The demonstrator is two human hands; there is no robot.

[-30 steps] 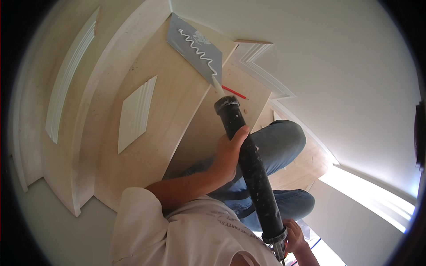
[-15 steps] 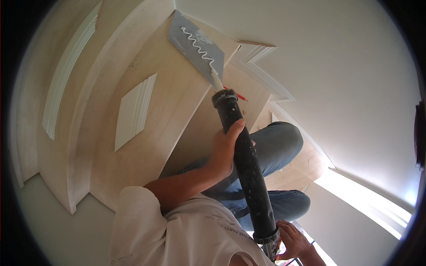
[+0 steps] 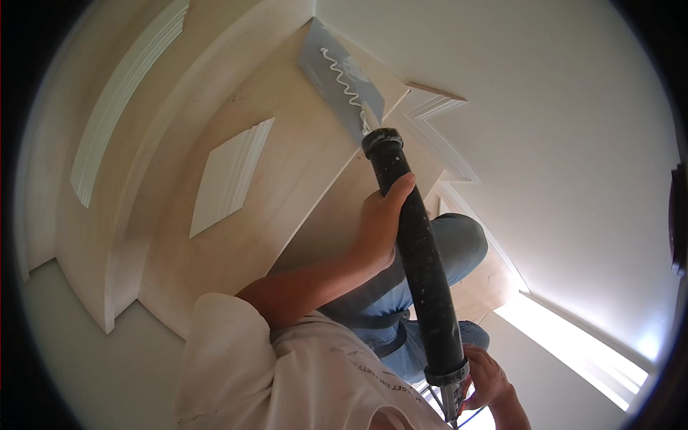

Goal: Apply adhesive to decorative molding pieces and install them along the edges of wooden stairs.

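Observation:
A long black caulking gun (image 3: 419, 265) points up the pale wooden stairs. My left hand (image 3: 380, 222) wraps around its barrel near the front end. My right hand (image 3: 484, 376) grips the handle and trigger at the rear, low in the view. The nozzle tip touches a grey strip (image 3: 337, 79) on a stair riser, where a white wavy bead of adhesive (image 3: 342, 79) runs along it.
Pale wooden stair treads (image 3: 279, 165) curve up to the left. White ribbed panels (image 3: 231, 175) lie on the steps. A white wall (image 3: 545, 122) with stepped skirting rises at the right. My jeans-clad knees (image 3: 430, 251) rest on a lower step.
The caulking gun has advanced along the grey strip, extending the wavy white bead. The red mark beside the nozzle is hidden now. Both hands keep their hold.

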